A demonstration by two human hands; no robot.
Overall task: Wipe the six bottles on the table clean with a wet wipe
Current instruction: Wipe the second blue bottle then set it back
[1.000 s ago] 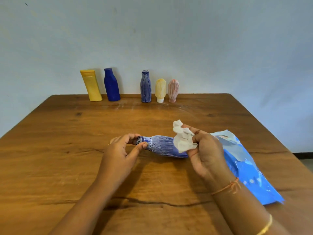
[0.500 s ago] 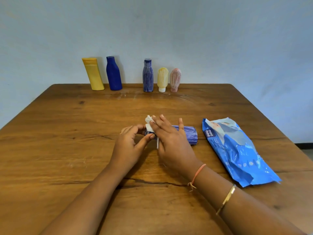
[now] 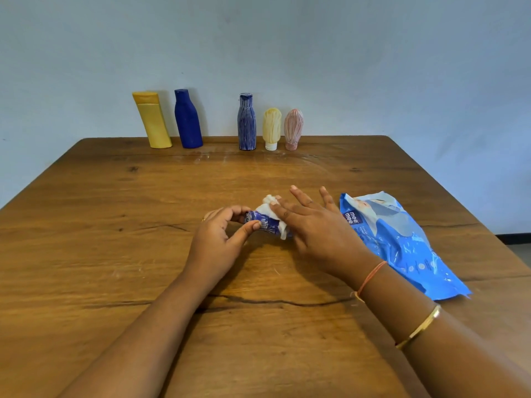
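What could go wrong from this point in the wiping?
The blue bottle lies on its side, held only at the cap end by the left hand; it could roll or slip from that grip under the flat right hand. The bunched wet wipe covers little surface, so patches may be missed. Five bottles, yellow bottle onward, stand untouched at the table edge.

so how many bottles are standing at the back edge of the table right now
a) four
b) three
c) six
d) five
d) five stand upright along the far edge of the table; the sixth, the striped blue bottle, lies on its side between the left hand and right hand under the wet wipe.
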